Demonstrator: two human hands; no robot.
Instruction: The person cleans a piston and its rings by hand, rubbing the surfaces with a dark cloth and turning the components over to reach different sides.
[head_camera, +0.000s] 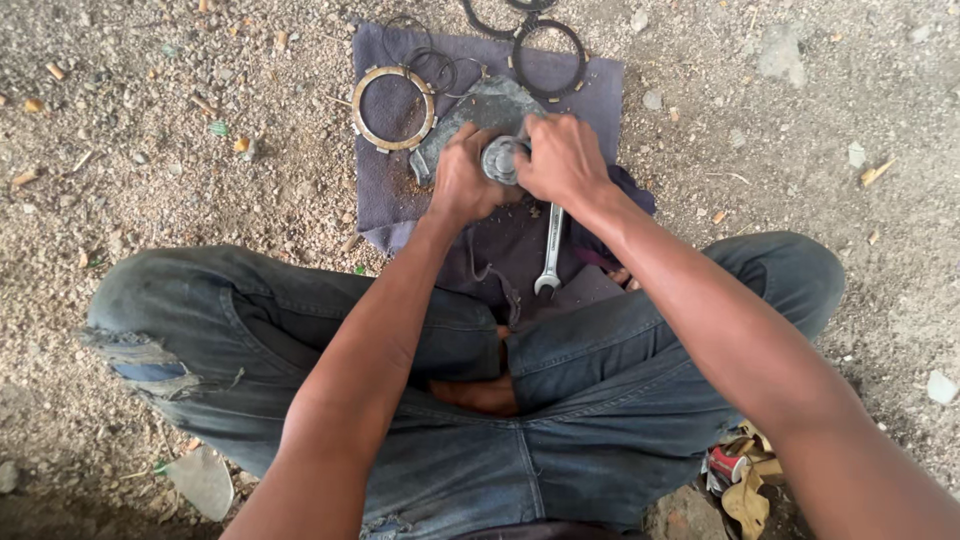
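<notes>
I sit cross-legged on gravel in torn blue jeans. My left hand (462, 180) and my right hand (562, 158) both grip a small round grey metal part (499, 160) held between them above a purple cloth (385, 195). Under the hands lies a flat grey stone slab (478, 108). A silver spanner (550, 252) rests on the cloth just below my right hand. A tan-rimmed ring plate (393, 107) lies on the cloth to the left of my hands.
Thin dark metal rings (548, 58) and wire rings (432, 66) lie at the cloth's far edge. Loose gravel surrounds the cloth. A crumpled yellow wrapper with a red bit (738, 475) lies by my right hip, and a flat stone (203, 480) by my left thigh.
</notes>
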